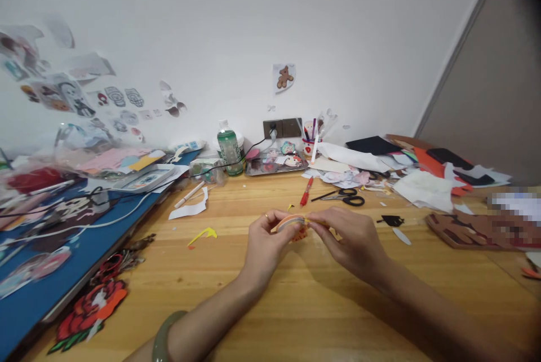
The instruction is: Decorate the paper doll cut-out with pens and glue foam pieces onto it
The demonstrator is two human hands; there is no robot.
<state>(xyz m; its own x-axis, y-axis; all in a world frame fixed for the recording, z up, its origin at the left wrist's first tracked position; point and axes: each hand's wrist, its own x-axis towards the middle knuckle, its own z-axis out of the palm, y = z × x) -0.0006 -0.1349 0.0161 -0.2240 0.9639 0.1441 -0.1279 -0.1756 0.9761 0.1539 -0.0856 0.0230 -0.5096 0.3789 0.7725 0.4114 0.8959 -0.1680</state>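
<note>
Along the far side, white wall (220,40) with paper cutouts (76,97) at left, paper bear (284,78) near middle, dark wall socket (273,128) below, black plug and cable at the socket; grey panel (486,80) at far right. Light wooden table (190,305) under everything noted below. At left, blue board (23,308) under papers and cables; beside its near right edge, red flower cutout (91,311) with green leaves. Toward the wall, left to right: bottle (230,150) with green label, upright; shallow tray (276,169) with small coloured pieces; cup (311,148) with pens; heap of paper scraps (355,159). Right of that, crumpled white paper (425,188); nearer, brown sheet (460,230). Mid-table: red pen (305,195), black-handled scissors (353,197) just right of it; yellow scrap (207,234) at left; black scrap (391,220) and white oval piece (402,236) right of the hands.

Left grip (265,241): closed, thumb against fingers, pinching curved striped piece (292,219), orange and grey-blue, above near-middle table. Right grip (350,235): thumb and forefinger pressed together at right end of same piece, small yellow bit at fingertips. Underside of piece hidden.
</note>
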